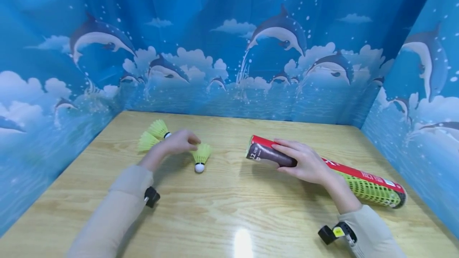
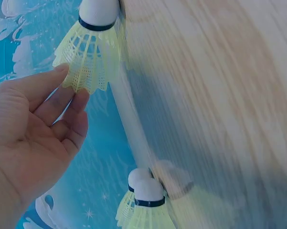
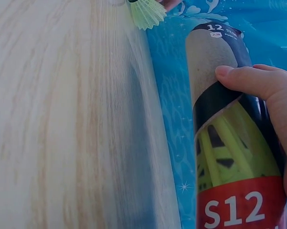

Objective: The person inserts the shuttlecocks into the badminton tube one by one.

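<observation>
My left hand (image 1: 180, 141) pinches the skirt edge of a yellow shuttlecock (image 1: 202, 153) between thumb and fingers. The white cork of that shuttlecock points toward me in the head view. With my right hand (image 1: 305, 160) I grip a long shuttlecock tube (image 1: 373, 178), printed red, black and yellow-green, near its far-left end. The tube lies slanted, its other end toward the right side of the table. In the right wrist view the thumb lies across the tube (image 3: 239, 143), above the "S12" print.
Two more yellow shuttlecocks, a nearer one (image 1: 148, 141) and a farther one (image 1: 157, 129), lie together on the wooden table (image 1: 215, 210) left of my left hand. A blue dolphin-print curtain (image 1: 215, 31) stands behind the table and along both sides.
</observation>
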`<state>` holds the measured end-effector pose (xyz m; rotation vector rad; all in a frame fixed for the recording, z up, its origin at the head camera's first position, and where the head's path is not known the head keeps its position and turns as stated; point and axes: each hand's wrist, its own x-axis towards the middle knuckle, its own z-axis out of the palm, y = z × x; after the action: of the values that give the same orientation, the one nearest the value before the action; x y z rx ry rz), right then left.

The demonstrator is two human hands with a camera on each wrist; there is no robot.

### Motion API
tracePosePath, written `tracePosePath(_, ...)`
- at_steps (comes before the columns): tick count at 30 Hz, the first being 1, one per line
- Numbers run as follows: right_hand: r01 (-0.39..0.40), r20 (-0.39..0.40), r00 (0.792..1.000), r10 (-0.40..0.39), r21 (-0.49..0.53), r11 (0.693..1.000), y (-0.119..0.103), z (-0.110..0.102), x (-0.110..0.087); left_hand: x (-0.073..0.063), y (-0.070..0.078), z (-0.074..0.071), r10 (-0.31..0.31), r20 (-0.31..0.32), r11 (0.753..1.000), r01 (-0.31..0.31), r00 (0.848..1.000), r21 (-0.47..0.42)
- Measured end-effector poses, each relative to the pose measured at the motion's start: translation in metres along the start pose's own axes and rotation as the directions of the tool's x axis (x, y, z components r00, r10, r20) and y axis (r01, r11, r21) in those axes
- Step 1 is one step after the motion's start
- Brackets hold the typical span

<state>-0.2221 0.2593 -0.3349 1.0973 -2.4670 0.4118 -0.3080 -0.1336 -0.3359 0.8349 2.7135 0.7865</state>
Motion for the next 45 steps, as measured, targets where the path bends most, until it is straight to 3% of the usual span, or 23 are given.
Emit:
tracePosePath(12,0.015,-0.028,0.999,-0.015,-0.01,1.0,0.002,0.0,-0.001,-0.008,-0.005,-0.007,-0.05,-0.019,0.997,0.049,0.999,-0.061)
tracePosePath(20,0.018,-0.036,0.999,-0.018,-0.009,1.0,0.001,0.0,-0.001,-0.009,0.009,-0.008,-0.064,-0.083,0.984,0.05,0.994,-0.17)
tracePosePath(28,0.008,-0.032,0.999,-0.009,-0.009,1.0,0.0,0.001,0.0,-0.001,0.033,0.0,0.031,-0.218,0.988,-0.063,0.975,-0.142)
tracePosePath(37,-0.011,-0.018,1.0,0.011,-0.002,1.0,-0.001,-0.001,0.0,0.009,0.057,0.011,0.061,-0.267,0.979,-0.109,0.962,-0.171)
tracePosePath(45,-0.012,-0.013,1.0,0.012,-0.004,1.0,-0.002,-0.002,0.001,0.017,0.071,0.021,0.132,-0.346,0.965,-0.2,0.929,-0.168)
